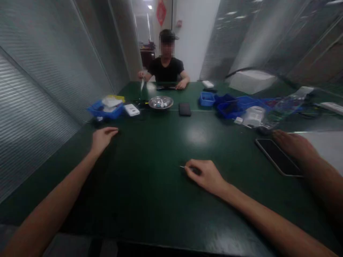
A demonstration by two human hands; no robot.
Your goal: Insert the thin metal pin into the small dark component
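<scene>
My left hand point(102, 139) is over the left part of the green table point(150, 150), fingers pinched together. Whatever is between its fingertips is too small and dark to make out. Nearest to it stands a blue tray point(116, 113) with white papers and a yellow item inside. My right hand point(205, 175) hovers low over the middle of the table, thumb and index finger closed on a thin, pale, pin-like piece point(182, 166). The piece points left, and its other end is hidden by the fingers.
A metal dish point(161, 107) with small white items, a black flat case point(184, 109), a white box point(132, 110) and blue bins point(207, 99) stand farther back. At right, a co-worker's hand point(297, 144) rests beside a phone point(278, 157). Another person point(166, 69) sits opposite.
</scene>
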